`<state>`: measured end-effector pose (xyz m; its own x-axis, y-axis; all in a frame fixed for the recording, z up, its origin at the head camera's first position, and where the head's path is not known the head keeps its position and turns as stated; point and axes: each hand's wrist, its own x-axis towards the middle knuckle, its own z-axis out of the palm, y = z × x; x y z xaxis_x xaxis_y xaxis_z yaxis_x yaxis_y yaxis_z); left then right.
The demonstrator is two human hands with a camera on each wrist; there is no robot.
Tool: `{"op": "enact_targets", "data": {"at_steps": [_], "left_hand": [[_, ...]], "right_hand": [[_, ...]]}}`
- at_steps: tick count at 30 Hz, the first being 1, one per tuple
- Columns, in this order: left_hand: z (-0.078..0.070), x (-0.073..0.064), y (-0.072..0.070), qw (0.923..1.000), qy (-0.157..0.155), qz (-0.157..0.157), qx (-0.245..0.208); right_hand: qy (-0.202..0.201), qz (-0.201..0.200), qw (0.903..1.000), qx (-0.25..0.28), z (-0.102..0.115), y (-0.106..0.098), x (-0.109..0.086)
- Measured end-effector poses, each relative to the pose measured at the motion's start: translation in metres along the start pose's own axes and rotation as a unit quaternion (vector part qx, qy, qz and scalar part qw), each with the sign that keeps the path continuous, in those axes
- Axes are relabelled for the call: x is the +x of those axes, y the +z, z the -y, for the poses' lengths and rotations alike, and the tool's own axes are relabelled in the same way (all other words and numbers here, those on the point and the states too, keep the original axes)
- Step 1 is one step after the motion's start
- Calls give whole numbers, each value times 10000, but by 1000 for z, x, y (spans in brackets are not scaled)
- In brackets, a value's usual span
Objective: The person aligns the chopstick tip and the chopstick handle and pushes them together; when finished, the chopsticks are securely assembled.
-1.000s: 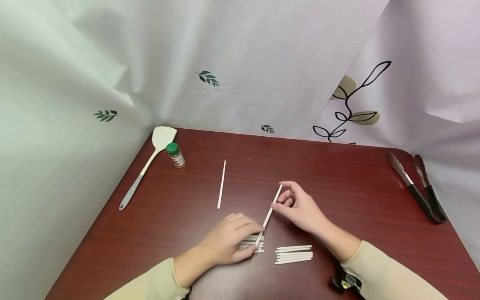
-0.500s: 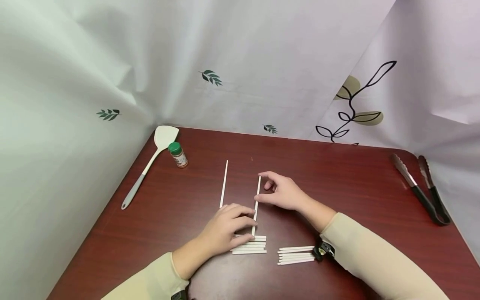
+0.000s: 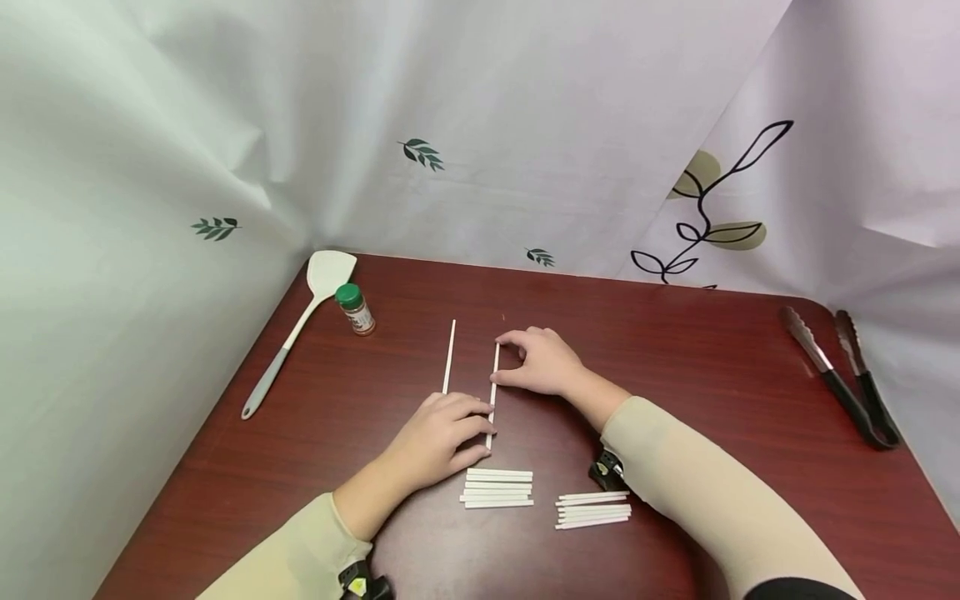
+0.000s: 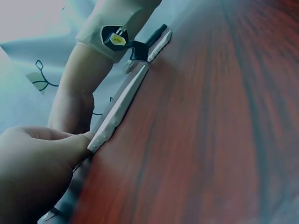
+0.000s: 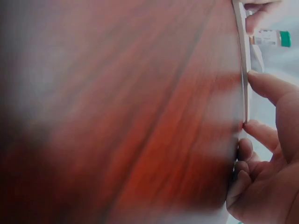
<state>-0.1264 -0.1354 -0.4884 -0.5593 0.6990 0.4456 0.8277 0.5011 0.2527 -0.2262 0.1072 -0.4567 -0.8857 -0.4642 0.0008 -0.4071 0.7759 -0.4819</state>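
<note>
Left grip [image 3: 442, 433] and right grip [image 3: 546, 364] clamp opposite halves of one white stick [image 3: 492, 393], likely squaring it with another stick [image 3: 449, 358] beyond the left.

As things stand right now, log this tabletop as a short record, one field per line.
Left hand: touches the near part of a long white stick
Right hand: thumb and index finger at that stick's far part
Second long stick: to the left, near end hidden by the left hand
Shorter sticks: left group and right group, nearer the person
Far left: white spatula, green-capped jar beside it
Far right: tongs, spread
Surface: dark red table
</note>
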Motion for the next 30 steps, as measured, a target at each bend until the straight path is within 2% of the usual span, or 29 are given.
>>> {"op": "enact_targets", "data": {"at_steps": [12,17,24,30], "left_hand": [[13,-3,-4,9992,-199,-137,312],[18,-3,-7,9990,-287,-188,277],[26,-4,-7,9982,-429,-283,320],[29,-5,-7,9978,-459,-352,310]], "right_hand": [[352,175,9987,-333,17,2,19],[329,153,9984,-437,19,3,28],[572,160,9971,-466,18,6,36],[597,154,9971,-451,20,6,39]]}}
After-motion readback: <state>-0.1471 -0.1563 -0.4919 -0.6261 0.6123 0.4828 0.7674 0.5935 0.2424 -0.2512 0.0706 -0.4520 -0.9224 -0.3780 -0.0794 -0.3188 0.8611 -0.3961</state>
